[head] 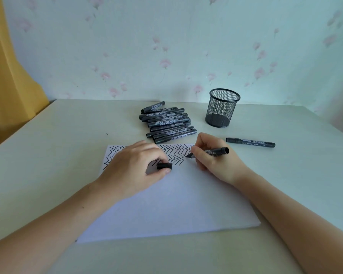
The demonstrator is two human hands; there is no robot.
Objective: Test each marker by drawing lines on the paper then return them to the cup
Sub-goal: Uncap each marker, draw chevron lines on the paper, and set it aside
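Marker: uncapped marker (214, 152) gripped in the right hand (216, 159), tip on the paper (166, 204) beside the zigzag rows; a heavy press could splay the nib
Cap: cap (164, 166) pinched by the left hand (135, 167), which rests on the paper; dropped, it may roll off
Paper: wet lines could smear under either hand
Cup: mesh cup (222, 107) looks empty, well apart
Pile: capped markers (166, 123) stacked behind; a lone marker (250, 142) lies right; tested and untested may get confused

Home room: floral wallpaper (166, 46), curtain (6, 76).
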